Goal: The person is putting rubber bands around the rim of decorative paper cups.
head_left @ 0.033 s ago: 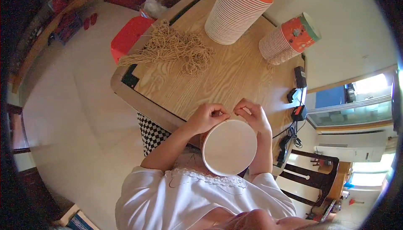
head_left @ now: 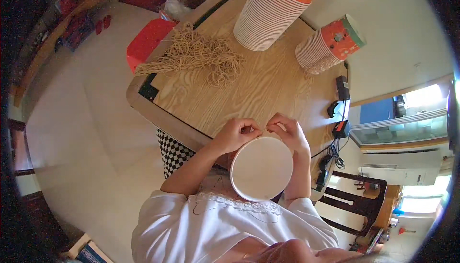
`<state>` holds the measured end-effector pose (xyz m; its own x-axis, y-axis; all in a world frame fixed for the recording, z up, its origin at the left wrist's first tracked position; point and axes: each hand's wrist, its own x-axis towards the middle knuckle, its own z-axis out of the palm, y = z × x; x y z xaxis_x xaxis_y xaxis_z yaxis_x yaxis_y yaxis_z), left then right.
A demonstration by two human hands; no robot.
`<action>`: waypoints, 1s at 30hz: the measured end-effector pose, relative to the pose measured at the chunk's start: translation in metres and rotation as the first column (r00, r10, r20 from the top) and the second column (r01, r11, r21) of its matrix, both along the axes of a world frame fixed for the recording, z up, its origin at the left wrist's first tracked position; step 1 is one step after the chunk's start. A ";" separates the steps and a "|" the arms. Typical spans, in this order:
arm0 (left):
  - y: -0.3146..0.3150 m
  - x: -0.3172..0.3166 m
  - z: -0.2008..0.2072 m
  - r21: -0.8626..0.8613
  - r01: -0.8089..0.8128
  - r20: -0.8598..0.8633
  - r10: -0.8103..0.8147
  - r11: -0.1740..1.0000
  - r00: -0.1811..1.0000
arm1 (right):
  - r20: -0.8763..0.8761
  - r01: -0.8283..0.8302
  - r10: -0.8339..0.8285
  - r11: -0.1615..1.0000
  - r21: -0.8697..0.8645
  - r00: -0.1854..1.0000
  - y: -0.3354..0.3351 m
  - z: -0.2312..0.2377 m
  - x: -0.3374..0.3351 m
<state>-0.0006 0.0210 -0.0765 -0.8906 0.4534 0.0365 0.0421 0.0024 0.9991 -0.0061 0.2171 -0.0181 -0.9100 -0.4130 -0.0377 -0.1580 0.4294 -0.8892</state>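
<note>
A round white paper bucket (head_left: 262,169) is tilted against my body, between my forearms, its pale round end toward me. A sliver of its coloured side shows at the left. At its far rim my left hand (head_left: 238,134) has thumb and fingers pinched together. My right hand (head_left: 290,132) pinches just to the right, its fingertips a little apart from the left ones. What lies in either pinch is too small to make out. Beyond my hands, a loose heap of tan twine (head_left: 203,59) lies on the wooden table (head_left: 258,90).
Two stacks of nested paper buckets stand at the back: a tall stack (head_left: 268,16) and a shorter stack (head_left: 330,45). Black adapters (head_left: 341,129) and cables (head_left: 338,160) lie along the right edge. A red plastic container (head_left: 148,42) is beyond the left edge, a dark wooden chair (head_left: 357,200) at the right.
</note>
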 end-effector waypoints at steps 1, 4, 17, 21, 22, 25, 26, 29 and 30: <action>-0.001 0.000 -0.001 0.000 -0.001 -0.001 0.001 1.000 1.000 | -0.001 -0.001 0.001 1.000 0.000 1.000 0.001 -0.003 0.000; -0.007 -0.001 -0.002 0.295 -0.091 0.100 0.064 0.951 0.993 | 0.069 -0.024 0.031 0.995 -0.101 0.997 0.005 -0.012 -0.002; -0.015 -0.008 -0.004 0.113 0.064 -0.377 -0.017 0.991 0.926 | 0.012 0.016 -0.017 0.999 0.040 1.000 -0.018 -0.011 0.000; -0.013 -0.002 0.006 0.033 0.021 -0.312 -0.009 0.999 0.950 | -0.013 0.040 -0.039 0.996 0.084 0.999 -0.020 -0.005 0.002; -0.012 -0.002 0.005 0.035 0.020 -0.313 -0.008 0.999 0.950 | -0.013 0.039 -0.038 0.996 0.085 0.999 -0.018 -0.005 0.002; -0.011 -0.004 -0.002 0.005 0.012 -0.310 -0.009 1.000 0.951 | 0.026 0.046 -0.045 0.997 -0.064 0.999 -0.014 -0.010 0.003; -0.010 -0.005 -0.006 0.060 0.010 -0.336 0.010 0.998 0.942 | 0.034 0.050 -0.046 0.992 -0.116 0.998 -0.013 -0.014 0.003; -0.007 -0.003 -0.009 0.203 0.044 -0.184 -0.006 0.978 0.983 | 0.054 0.056 -0.046 0.981 -0.187 0.997 -0.014 -0.013 0.006; -0.006 -0.003 -0.006 0.292 0.058 -0.003 -0.060 0.955 0.998 | 0.067 0.057 -0.044 0.976 -0.210 0.997 -0.015 -0.012 0.007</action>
<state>-0.0031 0.0147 -0.0828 -0.8633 0.4754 0.1694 0.0272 -0.2914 0.9562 0.0009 0.2021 -0.0299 -0.9284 -0.3715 -0.0109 -0.0832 0.2363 -0.9681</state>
